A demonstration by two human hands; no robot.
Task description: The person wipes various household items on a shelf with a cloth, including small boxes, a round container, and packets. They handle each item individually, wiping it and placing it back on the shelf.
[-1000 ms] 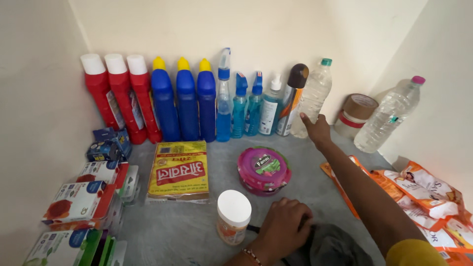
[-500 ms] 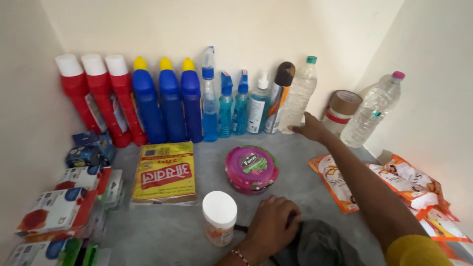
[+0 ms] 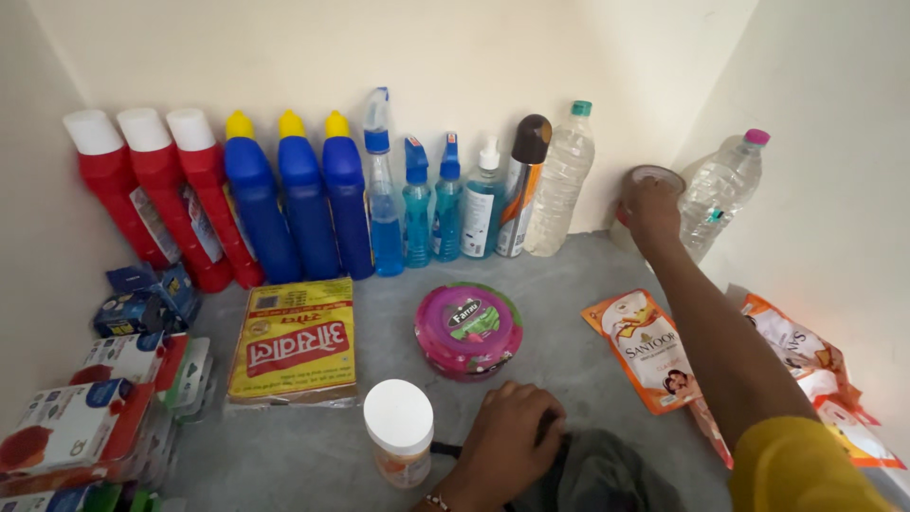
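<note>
My right hand (image 3: 652,210) reaches to the back right corner and closes over a brown round tub (image 3: 655,173), of which only the rim shows. The tub stands between a clear bottle with a green cap (image 3: 561,185) and a clear bottle with a pink cap (image 3: 720,190). My left hand (image 3: 507,441) lies near the front edge, fingers curled on a dark grey cloth (image 3: 607,474). A small jar with a white lid (image 3: 399,431) stands just left of it. A pink round tin (image 3: 468,329) sits just beyond that hand.
Along the back wall stand three red bottles (image 3: 152,199), three blue bottles (image 3: 303,199) and several spray bottles (image 3: 417,209). A yellow packet (image 3: 296,341) lies on the grey shelf. Boxes (image 3: 104,398) are stacked at the left. Orange sachets (image 3: 649,351) lie under my right arm.
My right hand has moved right from beside the green-capped bottle to the brown tub and closed on it. My left hand has stayed on the dark cloth.
</note>
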